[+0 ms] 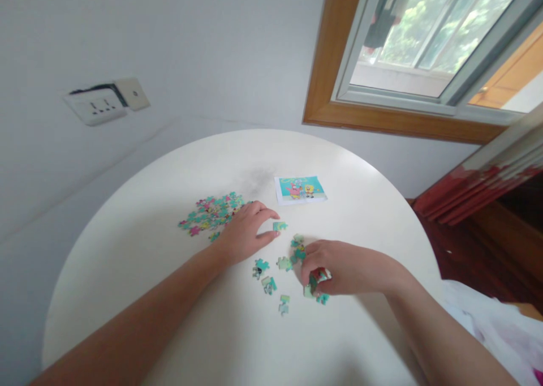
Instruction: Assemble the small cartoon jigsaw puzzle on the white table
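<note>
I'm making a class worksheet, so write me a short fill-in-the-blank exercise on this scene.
The tabletop is coloured ____.
The hand beside the large puzzle pile is the person's ____ one.
The window is on the ____ side of the view.

Missing words: white; left; right.

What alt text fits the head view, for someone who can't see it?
A person's left hand is open around a single jigsaw piece on a round white table, beside a pile of pieces, while the right hand bends over scattered loose pieces. A cartoon picture lies beyond the hands, with a window at upper right.
</note>
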The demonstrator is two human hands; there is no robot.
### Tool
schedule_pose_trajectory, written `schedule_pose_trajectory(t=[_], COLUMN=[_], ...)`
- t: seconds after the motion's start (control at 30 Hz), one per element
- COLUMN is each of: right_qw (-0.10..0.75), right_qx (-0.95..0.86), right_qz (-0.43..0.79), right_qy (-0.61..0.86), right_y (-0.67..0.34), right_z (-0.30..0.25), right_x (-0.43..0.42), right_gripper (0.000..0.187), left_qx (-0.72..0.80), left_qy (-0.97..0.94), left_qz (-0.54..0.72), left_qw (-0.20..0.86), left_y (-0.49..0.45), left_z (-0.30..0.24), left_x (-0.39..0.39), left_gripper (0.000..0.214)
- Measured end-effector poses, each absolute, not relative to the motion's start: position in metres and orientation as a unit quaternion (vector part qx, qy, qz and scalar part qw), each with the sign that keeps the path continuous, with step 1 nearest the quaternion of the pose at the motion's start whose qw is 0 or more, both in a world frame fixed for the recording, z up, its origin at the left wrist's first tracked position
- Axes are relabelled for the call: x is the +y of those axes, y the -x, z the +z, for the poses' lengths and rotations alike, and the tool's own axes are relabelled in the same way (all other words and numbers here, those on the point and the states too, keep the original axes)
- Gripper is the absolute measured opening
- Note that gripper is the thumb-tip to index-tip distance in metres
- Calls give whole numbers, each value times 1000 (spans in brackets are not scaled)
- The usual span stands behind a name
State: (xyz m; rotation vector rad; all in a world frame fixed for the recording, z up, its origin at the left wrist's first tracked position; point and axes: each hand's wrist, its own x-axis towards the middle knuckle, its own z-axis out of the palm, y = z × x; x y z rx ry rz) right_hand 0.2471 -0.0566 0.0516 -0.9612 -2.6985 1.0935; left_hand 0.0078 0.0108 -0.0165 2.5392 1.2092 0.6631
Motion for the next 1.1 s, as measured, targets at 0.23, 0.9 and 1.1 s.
schedule_pose_trajectory(t=[0.23, 0.9, 1.1], right_qw=[28, 87, 125], right_qx=[-878, -908, -893], right_qz=[345, 282, 214], right_qy=[331, 298, 376], right_y=[-243, -223, -235], right_z=[52, 39, 35], right_x=[-56, -59, -44], right_gripper=[19, 10, 15], left_qx=[410, 408, 403], left_qy=[-876, -877, -881], left_qz=[224, 223, 221], left_qw=[122, 119, 112], left_y=[-8, -8, -8], left_z=[-17, -17, -16], left_x=[10, 10, 10], left_gripper=[28, 28, 28])
